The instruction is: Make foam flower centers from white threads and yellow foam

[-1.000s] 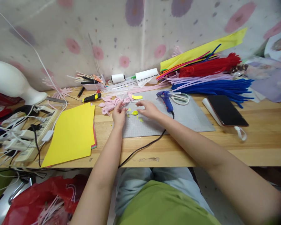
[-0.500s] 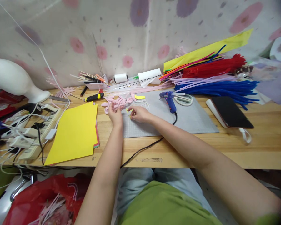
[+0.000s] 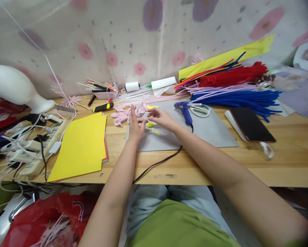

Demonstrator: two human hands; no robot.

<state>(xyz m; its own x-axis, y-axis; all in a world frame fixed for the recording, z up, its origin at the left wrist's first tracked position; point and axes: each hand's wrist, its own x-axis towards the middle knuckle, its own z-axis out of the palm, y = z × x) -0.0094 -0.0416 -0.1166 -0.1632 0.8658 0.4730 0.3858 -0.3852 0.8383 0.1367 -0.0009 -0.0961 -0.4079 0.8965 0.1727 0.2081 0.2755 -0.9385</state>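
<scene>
My left hand point(image 3: 136, 128) is at the left side of the grey cutting mat point(image 3: 205, 132), fingers stretched upward and thumb out to the right. Facing it, my right hand point(image 3: 162, 119) has its fingers apart and pointing left, close to the left thumb. Neither hand visibly holds anything. Below the right fingers lies a small yellow piece point(image 3: 150, 125), with yellow scraps point(image 3: 156, 131) beside it. A yellow strip point(image 3: 153, 107) shows just behind the right hand. Pink fuzzy petal-like pieces point(image 3: 121, 116) lie behind and left of my left hand, partly covered by it.
On the mat sit a blue glue gun point(image 3: 186, 112) and white-handled scissors point(image 3: 200, 110). Its black cord point(image 3: 156, 164) crosses the table front. Yellow sheets point(image 3: 79, 147) and a crowded power strip point(image 3: 40, 151) are left; pipe cleaners point(image 3: 233, 99) and a phone point(image 3: 253, 124) are right.
My left hand has shifted right, off the pink pieces, and its fingers have straightened. My right hand has risen slightly and its fingers have spread. Yellow bits now show on the mat.
</scene>
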